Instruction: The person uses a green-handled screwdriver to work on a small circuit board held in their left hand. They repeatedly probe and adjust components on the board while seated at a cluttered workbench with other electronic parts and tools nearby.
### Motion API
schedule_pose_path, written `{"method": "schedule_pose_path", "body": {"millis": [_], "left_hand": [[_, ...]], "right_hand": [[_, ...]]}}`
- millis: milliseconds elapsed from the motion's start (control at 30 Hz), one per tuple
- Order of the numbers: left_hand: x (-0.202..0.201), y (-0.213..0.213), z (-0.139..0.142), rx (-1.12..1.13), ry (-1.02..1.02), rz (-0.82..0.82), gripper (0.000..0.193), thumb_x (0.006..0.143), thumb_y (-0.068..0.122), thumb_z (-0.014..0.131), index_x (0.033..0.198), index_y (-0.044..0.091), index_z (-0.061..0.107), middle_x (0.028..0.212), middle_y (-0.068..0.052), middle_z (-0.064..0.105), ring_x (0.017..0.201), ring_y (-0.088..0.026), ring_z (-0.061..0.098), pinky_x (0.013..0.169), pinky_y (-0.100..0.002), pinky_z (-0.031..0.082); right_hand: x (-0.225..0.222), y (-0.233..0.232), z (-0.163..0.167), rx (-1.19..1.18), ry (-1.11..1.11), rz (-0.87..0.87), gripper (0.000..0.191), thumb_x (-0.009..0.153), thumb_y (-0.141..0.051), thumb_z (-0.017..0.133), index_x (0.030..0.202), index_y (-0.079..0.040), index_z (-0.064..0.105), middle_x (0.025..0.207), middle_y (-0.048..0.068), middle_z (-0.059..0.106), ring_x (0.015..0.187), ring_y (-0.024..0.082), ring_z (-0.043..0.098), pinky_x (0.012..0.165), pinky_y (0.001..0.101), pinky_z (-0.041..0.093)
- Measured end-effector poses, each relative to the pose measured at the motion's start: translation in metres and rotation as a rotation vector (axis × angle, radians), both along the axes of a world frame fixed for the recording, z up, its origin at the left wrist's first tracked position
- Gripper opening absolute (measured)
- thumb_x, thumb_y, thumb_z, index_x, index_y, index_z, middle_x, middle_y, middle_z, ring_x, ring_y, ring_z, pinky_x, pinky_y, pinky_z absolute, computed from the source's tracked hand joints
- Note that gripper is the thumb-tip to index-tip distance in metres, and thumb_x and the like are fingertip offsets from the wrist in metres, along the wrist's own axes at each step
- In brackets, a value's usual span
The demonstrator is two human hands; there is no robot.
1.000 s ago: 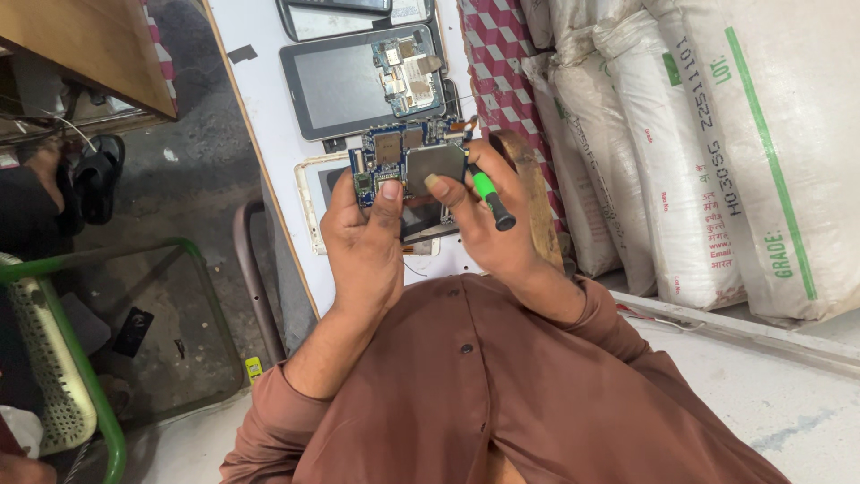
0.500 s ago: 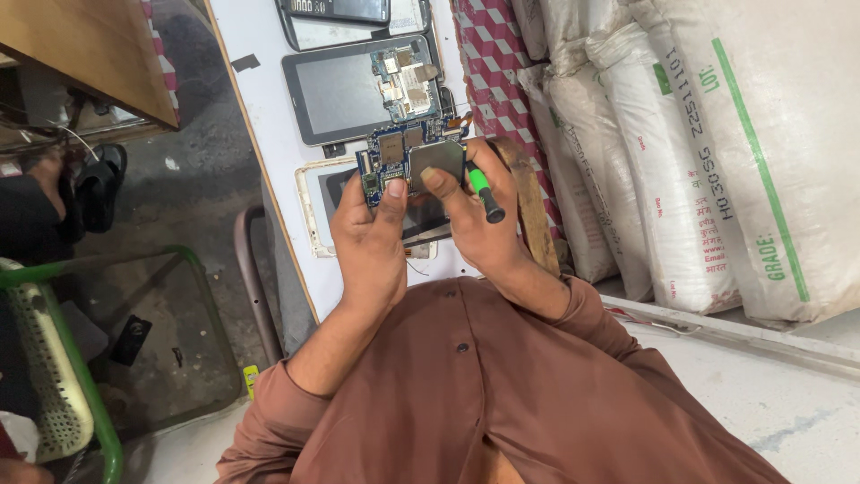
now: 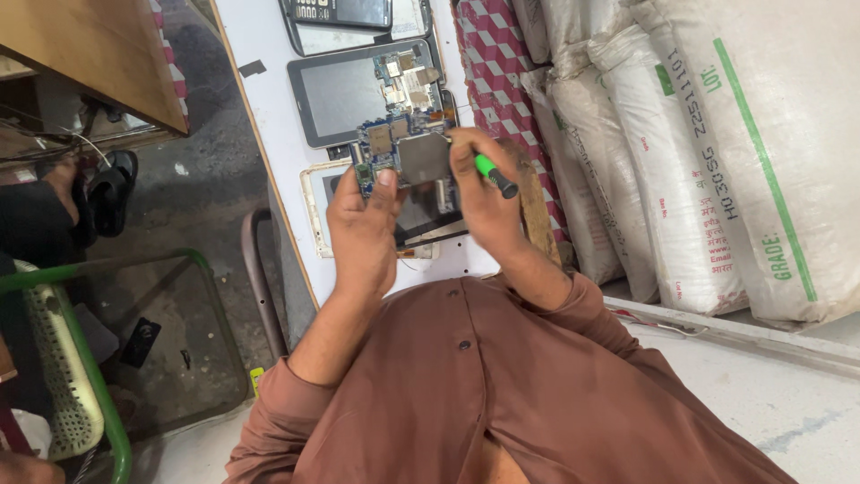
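Since half a second ago the blue circuit board with its grey metal shield [image 3: 408,154] sits a little higher against the white tabletop [image 3: 269,108], and both hands have shifted up with it. The left hand [image 3: 363,229] is closed on the board's left edge, thumb pressed flat on the near corner. The right hand [image 3: 484,202] pinches the board's right edge with its fingertips while also gripping a green-and-black handled screwdriver [image 3: 495,176], whose handle juts out to the right; its tip is hidden behind the fingers. The board is held up just above a dark, opened tablet in a white frame [image 3: 430,215] that lies on the tabletop under the hands. Beyond it lies a second grey tablet with its back cover off and small boards exposed [image 3: 358,90], and further up a dark-screened device [image 3: 345,13] at the picture's edge. To the right of the tabletop stands a red-and-white checked sack [image 3: 493,72], with white woven sacks [image 3: 717,152] stacked beside it. On the left a green metal-framed chair [image 3: 81,358] stands on the floor. The person wears a brown buttoned shirt [image 3: 502,394].
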State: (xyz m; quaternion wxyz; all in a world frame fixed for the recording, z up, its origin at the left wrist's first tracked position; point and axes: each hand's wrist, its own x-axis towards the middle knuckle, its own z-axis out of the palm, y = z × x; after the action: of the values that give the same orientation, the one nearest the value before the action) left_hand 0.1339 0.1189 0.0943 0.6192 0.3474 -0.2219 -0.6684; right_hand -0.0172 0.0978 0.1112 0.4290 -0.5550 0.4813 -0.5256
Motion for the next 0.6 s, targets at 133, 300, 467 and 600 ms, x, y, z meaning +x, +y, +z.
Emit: {"method": "schedule_pose_path", "body": {"millis": [133, 300, 467, 600], "left_hand": [[0.019, -0.015, -0.017, 0.044, -0.11, 0.046, 0.019, 0.105, 0.015, 0.059, 0.118, 0.0, 0.063, 0.111, -0.008, 0.071, 0.102, -0.017, 0.07, 0.098, -0.038, 0.062], [0.034, -0.02, -0.037, 0.16, 0.067, 0.048, 0.018, 0.104, 0.015, 0.06, 0.116, 0.002, 0.062, 0.11, -0.009, 0.071, 0.101, -0.021, 0.071, 0.1, -0.041, 0.061], [0.034, -0.017, -0.046, 0.149, 0.138, -0.008, 0.02, 0.107, 0.016, 0.059, 0.118, 0.0, 0.065, 0.112, -0.009, 0.071, 0.104, -0.02, 0.068, 0.1, -0.041, 0.057], [0.034, -0.017, -0.047, 0.144, 0.004, -0.028, 0.019, 0.107, 0.014, 0.061, 0.117, -0.001, 0.067, 0.112, -0.009, 0.07, 0.103, -0.018, 0.067, 0.096, -0.039, 0.057]], "right_hand": [[-0.023, -0.008, -0.019, -0.06, -0.134, 0.051, 0.058, 0.106, -0.053, 0.042, 0.133, -0.002, 0.044, 0.116, 0.011, 0.068, 0.1, 0.017, 0.071, 0.086, 0.0329, 0.06], [-0.043, -0.01, -0.053, 0.087, -0.556, -0.028, 0.067, 0.118, -0.05, 0.041, 0.124, 0.014, 0.059, 0.082, 0.013, 0.068, 0.074, 0.017, 0.064, 0.073, 0.0326, 0.052], [-0.037, 0.002, -0.064, 0.09, -0.112, 0.025, 0.038, 0.114, -0.029, 0.052, 0.127, 0.006, 0.059, 0.097, 0.017, 0.072, 0.085, 0.02, 0.069, 0.078, 0.0332, 0.053], [-0.026, 0.003, -0.06, -0.014, -0.253, 0.153, 0.019, 0.104, -0.009, 0.063, 0.117, 0.002, 0.054, 0.108, 0.018, 0.073, 0.095, 0.022, 0.073, 0.087, 0.0349, 0.061]]}}
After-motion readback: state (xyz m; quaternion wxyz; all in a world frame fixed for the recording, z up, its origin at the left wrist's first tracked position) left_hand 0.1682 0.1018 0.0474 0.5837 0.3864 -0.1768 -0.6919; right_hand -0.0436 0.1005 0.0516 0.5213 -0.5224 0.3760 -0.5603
